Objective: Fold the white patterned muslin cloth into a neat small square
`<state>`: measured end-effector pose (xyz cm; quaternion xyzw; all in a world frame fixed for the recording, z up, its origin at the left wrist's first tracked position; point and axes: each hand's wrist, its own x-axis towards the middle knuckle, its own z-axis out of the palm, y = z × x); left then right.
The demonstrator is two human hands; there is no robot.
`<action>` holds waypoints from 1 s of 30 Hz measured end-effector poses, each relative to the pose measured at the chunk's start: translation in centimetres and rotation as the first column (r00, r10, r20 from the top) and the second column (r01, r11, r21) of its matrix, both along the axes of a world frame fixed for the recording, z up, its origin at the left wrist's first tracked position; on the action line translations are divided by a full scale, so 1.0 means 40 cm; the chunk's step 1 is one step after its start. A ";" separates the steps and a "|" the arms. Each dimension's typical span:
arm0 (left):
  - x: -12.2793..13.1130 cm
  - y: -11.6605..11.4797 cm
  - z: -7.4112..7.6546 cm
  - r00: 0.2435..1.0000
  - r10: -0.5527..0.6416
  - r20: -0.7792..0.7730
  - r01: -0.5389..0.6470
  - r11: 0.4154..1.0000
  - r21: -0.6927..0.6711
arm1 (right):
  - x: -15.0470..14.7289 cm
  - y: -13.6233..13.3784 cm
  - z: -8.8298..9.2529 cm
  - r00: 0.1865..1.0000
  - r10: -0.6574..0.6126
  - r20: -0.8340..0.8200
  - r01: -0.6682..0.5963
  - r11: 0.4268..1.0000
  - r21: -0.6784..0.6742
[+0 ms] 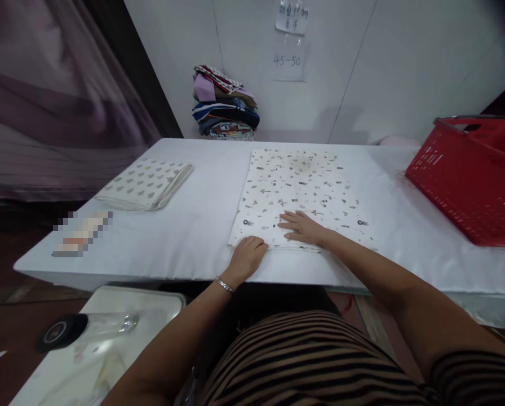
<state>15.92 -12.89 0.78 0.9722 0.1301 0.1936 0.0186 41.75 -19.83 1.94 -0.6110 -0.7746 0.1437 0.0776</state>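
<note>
Press evenly with the right hand (302,227), its grip spread wide on the rectangular white printed cloth (298,189), though I cannot tell whether the left hand (247,257) pinches it.

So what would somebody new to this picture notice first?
Probably the bright red basket at the right side of the white table. Next might be the white printed cloth in the middle, with the right hand spread on it and the left hand at its near edge. The colourful stack of fabrics by the wall also stands out.
</note>
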 end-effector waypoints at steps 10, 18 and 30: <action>-0.002 0.003 -0.003 0.999 -0.012 0.031 0.012 1.000 0.014 | -0.051 0.059 -0.001 0.997 0.074 0.010 -0.074 0.997 -0.014; -0.005 0.006 -0.006 0.997 0.001 0.077 0.000 1.000 -0.018 | 0.081 -0.015 -0.020 0.992 -0.110 0.055 0.107 0.993 0.054; -0.005 0.008 0.003 0.998 -0.007 0.062 0.009 0.999 -0.040 | 0.219 -0.161 -0.027 0.945 -0.290 0.149 0.288 0.957 0.040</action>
